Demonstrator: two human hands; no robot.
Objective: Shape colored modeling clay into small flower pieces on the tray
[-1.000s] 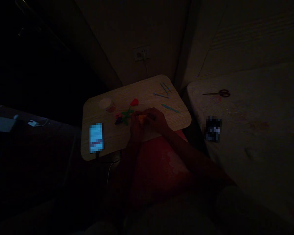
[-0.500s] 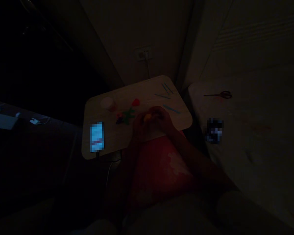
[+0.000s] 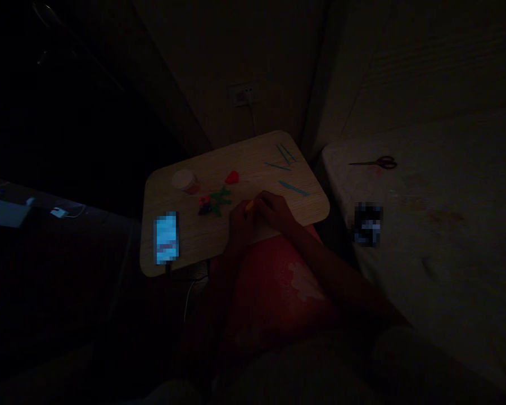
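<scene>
Left hand [image 3: 238, 221] and right hand [image 3: 274, 208] gripped a small orange doughy lump [image 3: 250, 206], fingers closed; it showed slimmer than before, perhaps reshaped.

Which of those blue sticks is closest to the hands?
The broader blue tool, lying lowest in the picture and nearest the right hand. The three thinner blue sticks lie farther away, above it.

phone [image 3: 166, 237]: lit | scissors [image 3: 375, 162]: on pale surface [image 3: 405, 264] | wall socket [image 3: 241, 94]: plugged
</scene>
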